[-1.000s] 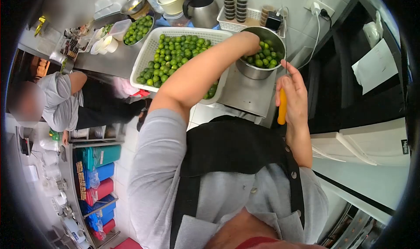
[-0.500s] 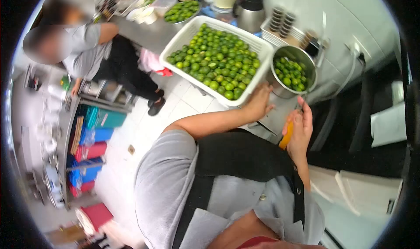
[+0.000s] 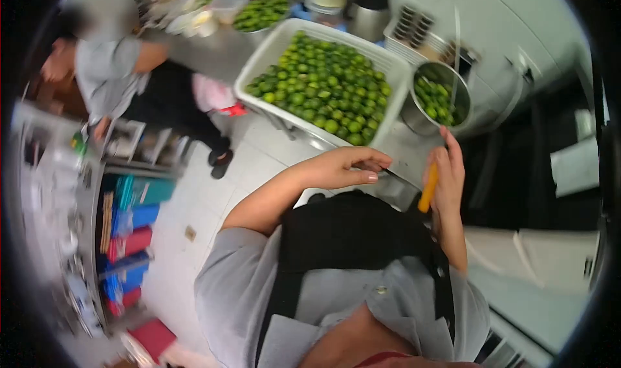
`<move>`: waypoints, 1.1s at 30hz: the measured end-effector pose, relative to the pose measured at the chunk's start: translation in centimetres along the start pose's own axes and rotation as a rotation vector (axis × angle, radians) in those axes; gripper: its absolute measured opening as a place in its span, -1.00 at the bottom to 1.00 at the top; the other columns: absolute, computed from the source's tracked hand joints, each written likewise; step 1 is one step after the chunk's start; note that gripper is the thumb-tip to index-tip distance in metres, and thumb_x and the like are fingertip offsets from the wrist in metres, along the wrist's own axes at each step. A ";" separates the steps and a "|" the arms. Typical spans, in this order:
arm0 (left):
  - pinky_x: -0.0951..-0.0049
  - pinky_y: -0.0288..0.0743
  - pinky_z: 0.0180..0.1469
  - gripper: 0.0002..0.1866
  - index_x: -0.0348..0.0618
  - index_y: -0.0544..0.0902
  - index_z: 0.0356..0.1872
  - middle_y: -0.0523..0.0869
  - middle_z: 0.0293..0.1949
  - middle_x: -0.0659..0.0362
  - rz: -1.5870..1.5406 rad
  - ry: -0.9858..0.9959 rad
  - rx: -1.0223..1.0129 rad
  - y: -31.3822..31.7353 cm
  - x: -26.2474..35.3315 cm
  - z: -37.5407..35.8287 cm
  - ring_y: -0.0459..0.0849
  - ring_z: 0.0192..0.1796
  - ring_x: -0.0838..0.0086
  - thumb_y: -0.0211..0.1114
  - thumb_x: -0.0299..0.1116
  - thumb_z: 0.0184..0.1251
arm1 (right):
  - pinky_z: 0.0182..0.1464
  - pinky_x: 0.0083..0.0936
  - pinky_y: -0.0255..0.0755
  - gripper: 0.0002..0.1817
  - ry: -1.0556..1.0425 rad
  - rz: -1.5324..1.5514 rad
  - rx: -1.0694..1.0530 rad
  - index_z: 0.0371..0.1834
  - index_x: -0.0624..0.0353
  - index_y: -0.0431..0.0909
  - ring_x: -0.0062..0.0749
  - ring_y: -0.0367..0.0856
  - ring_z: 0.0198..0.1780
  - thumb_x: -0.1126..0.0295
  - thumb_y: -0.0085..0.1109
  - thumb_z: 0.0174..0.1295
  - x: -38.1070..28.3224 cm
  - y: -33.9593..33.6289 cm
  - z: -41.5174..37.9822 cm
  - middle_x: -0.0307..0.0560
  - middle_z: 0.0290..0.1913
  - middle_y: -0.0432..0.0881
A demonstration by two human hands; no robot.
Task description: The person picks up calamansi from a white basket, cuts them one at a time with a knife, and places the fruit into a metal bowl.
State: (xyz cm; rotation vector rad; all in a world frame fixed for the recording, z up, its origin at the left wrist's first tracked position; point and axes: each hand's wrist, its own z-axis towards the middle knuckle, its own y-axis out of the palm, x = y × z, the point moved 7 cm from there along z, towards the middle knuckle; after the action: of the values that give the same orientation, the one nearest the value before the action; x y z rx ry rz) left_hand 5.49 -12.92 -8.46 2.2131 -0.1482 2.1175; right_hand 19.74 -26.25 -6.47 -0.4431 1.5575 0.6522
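My right hand (image 3: 448, 174) is closed around an orange-handled tool (image 3: 428, 188); its working end is hidden by the fingers. It is just below a steel pot (image 3: 417, 117) that holds limes (image 3: 435, 99). My left hand (image 3: 352, 166) hangs in front of the white basket (image 3: 255, 83), fingers loosely bent and thumb apart, with nothing visible in it. The basket is heaped with whole green limes (image 3: 323, 90). A dark-edged metal tray (image 3: 396, 192) lies between my two hands, close to the apron.
A person (image 3: 113, 70) stands at the left by a steel counter (image 3: 194, 48). Behind the basket are a bowl of green limes (image 3: 262, 15) and a steel jug (image 3: 369, 15). A rack of dark cups (image 3: 411, 28) stands by the wall. Coloured bins (image 3: 145, 187) fill the left shelf.
My left hand has drawn back from between the basket and the pot toward my body. My right hand keeps the orange-handled tool, its handle now more exposed. The other person has shifted slightly left.
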 end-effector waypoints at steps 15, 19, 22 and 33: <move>0.06 -0.14 0.46 -0.07 -0.48 0.04 0.36 -0.08 0.42 -0.32 0.654 0.163 0.579 0.0 -9.6 12.7 -0.11 0.47 -0.12 0.32 -0.05 0.18 | -0.54 -0.71 0.31 -0.51 -0.183 0.092 0.085 0.28 0.27 0.17 -0.60 0.39 -0.59 0.34 0.02 0.36 -1.6 0.5 -7.2 -0.18 -0.40 0.45; 0.07 -0.17 0.47 -0.03 -0.47 0.02 0.37 -0.10 0.44 -0.26 0.851 -0.077 0.529 0.2 -10.0 13.5 -0.17 0.50 -0.04 0.16 0.17 0.22 | -0.54 -0.71 0.31 -0.50 -0.158 0.099 0.088 0.29 0.27 0.16 -0.60 0.39 -0.59 0.36 0.03 0.35 -1.9 -2.3 -8.4 -0.18 -0.39 0.45; 0.09 -0.25 0.48 0.02 -0.48 0.03 0.37 -0.06 0.44 -0.23 1.123 -0.057 0.469 1.2 -10.1 12.9 -0.17 0.51 0.03 0.02 0.31 0.22 | -0.53 -0.71 0.33 -0.50 -0.150 0.128 0.063 0.30 0.27 0.15 -0.62 0.39 -0.57 0.40 0.02 0.35 -1.6 -4.4 -9.3 -0.16 -0.33 0.46; 0.14 -0.23 0.48 -0.05 -0.43 0.15 0.35 0.15 0.40 -0.17 1.357 0.129 0.041 13.2 -10.5 17.6 -0.02 0.49 0.11 -0.18 0.34 0.28 | -0.52 -0.70 0.36 -0.45 -0.009 0.096 0.002 0.34 0.24 0.13 -0.66 0.41 -0.45 0.53 0.03 0.28 -0.4 -8.1 -9.7 -0.10 -0.13 0.50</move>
State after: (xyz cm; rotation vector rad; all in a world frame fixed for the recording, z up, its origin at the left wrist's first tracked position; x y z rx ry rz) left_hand 20.87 -27.95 -19.87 2.1483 -2.0831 2.6487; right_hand 17.46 -38.70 -7.10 -0.3649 1.5778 0.7250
